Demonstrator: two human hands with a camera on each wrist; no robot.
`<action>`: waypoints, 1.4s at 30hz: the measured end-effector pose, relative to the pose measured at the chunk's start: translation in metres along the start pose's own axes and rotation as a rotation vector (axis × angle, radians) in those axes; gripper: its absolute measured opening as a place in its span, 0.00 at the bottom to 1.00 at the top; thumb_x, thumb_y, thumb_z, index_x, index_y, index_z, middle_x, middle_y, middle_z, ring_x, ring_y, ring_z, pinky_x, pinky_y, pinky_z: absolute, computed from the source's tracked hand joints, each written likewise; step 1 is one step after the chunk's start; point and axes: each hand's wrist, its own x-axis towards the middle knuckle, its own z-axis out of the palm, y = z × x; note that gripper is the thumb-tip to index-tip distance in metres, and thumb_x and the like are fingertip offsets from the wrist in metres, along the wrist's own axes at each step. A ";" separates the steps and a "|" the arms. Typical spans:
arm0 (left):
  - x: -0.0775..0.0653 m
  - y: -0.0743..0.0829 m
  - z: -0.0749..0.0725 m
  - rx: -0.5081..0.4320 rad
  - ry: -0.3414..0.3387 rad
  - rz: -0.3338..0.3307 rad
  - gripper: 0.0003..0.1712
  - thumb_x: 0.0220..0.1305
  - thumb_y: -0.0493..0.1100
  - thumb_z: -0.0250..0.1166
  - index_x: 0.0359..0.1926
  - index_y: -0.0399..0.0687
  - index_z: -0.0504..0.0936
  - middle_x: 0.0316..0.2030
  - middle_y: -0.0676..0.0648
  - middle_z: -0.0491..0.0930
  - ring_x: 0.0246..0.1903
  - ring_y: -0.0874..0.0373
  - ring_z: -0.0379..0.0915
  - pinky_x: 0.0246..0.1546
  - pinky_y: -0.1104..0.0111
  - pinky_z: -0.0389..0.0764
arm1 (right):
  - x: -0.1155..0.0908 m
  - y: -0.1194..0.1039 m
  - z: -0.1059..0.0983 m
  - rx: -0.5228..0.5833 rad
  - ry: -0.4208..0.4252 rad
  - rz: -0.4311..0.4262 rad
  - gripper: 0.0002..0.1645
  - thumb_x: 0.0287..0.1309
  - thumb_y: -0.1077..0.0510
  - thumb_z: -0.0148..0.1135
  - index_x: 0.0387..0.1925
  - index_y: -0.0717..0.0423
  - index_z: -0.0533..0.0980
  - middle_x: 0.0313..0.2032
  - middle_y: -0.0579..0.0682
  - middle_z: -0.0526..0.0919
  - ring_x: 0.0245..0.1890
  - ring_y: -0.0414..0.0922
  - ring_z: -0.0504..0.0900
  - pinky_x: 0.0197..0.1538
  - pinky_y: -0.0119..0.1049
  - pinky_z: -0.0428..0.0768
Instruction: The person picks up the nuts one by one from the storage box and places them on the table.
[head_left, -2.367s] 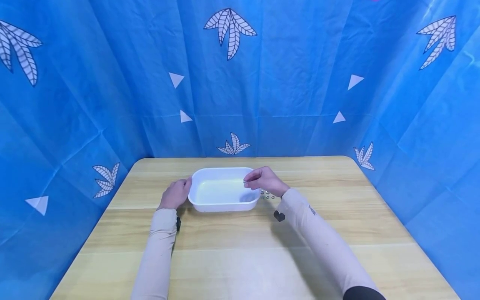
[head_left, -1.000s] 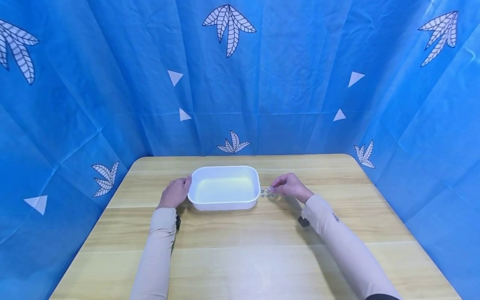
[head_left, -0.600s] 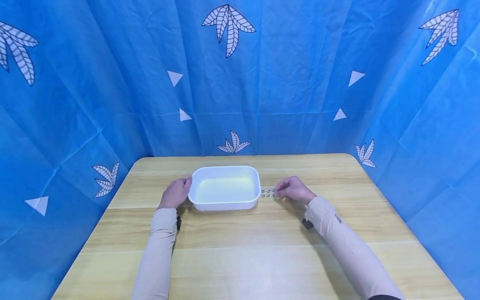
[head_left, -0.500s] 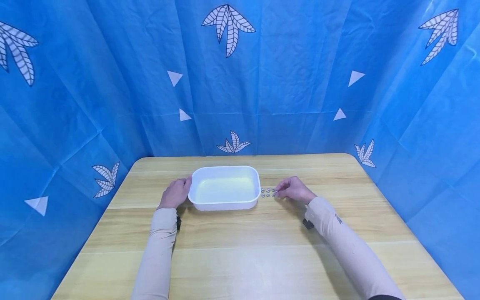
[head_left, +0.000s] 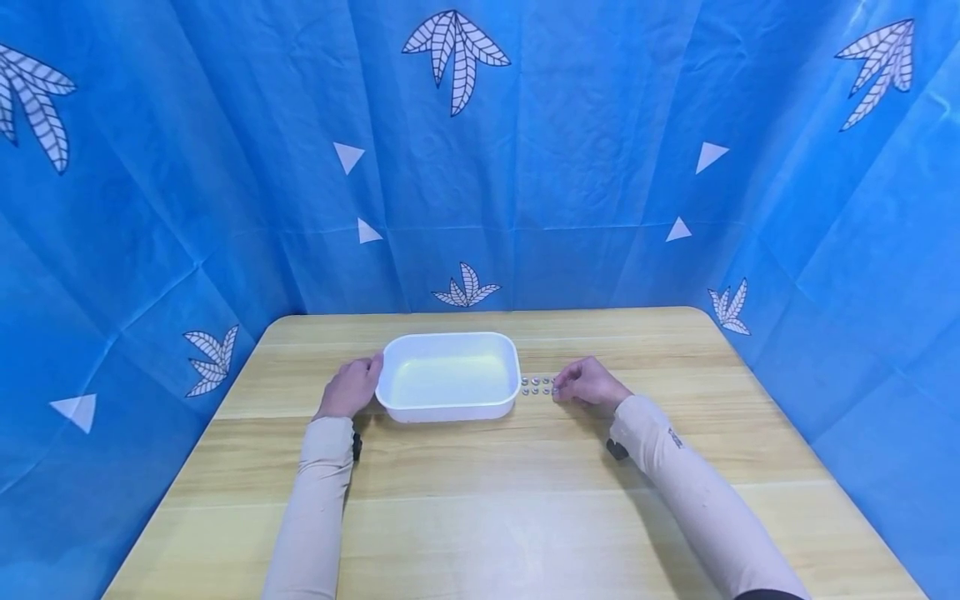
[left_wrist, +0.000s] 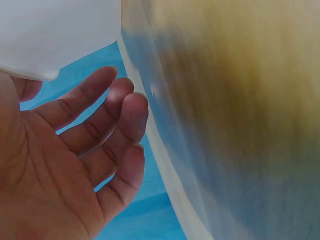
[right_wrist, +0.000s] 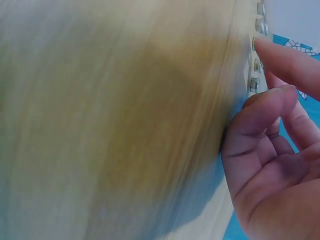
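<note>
A shallow white plastic basin sits on the wooden table. My left hand rests at its left end, thumb at the rim; in the left wrist view the other fingers are loosely bent beside the wall. To the right of the basin, several small silver nuts lie in two short rows. My right hand is at the right end of these rows, thumb and index finger pinching a nut low on the table. The right hand's remaining fingers are curled inward.
The light wooden table has rounded far corners. A blue curtain with white leaf and triangle prints surrounds it at the back and both sides. The basin's right wall stands close to the nearest nuts.
My right hand has moved from over the basin, where it held a small nut, rightward to the rows and then to their right end. More nuts show there now. My left hand stays.
</note>
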 end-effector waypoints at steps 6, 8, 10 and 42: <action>-0.001 0.002 -0.001 0.004 0.008 0.008 0.45 0.81 0.66 0.30 0.70 0.36 0.73 0.64 0.31 0.78 0.65 0.32 0.73 0.67 0.39 0.72 | 0.000 0.003 0.000 0.009 0.030 0.030 0.15 0.53 0.67 0.73 0.44 0.65 0.85 0.25 0.42 0.80 0.16 0.33 0.66 0.21 0.25 0.67; -0.001 0.002 -0.001 0.008 0.007 0.010 0.45 0.81 0.66 0.30 0.71 0.36 0.72 0.64 0.30 0.77 0.66 0.31 0.73 0.67 0.38 0.72 | 0.001 0.003 0.001 0.008 0.051 0.043 0.15 0.53 0.66 0.74 0.44 0.64 0.85 0.25 0.41 0.81 0.17 0.33 0.66 0.22 0.26 0.67; -0.001 0.001 -0.002 0.010 0.007 0.009 0.45 0.81 0.66 0.29 0.71 0.36 0.72 0.64 0.30 0.77 0.66 0.31 0.72 0.67 0.38 0.72 | 0.001 0.004 0.001 0.012 0.066 0.051 0.14 0.52 0.66 0.74 0.43 0.64 0.85 0.24 0.41 0.81 0.17 0.33 0.66 0.22 0.26 0.67; -0.002 0.002 -0.002 0.017 0.000 -0.001 0.45 0.81 0.66 0.29 0.71 0.36 0.72 0.65 0.30 0.77 0.67 0.32 0.72 0.67 0.38 0.72 | 0.000 0.005 0.004 0.040 0.097 0.085 0.14 0.52 0.65 0.75 0.42 0.64 0.85 0.28 0.42 0.83 0.17 0.33 0.67 0.21 0.26 0.67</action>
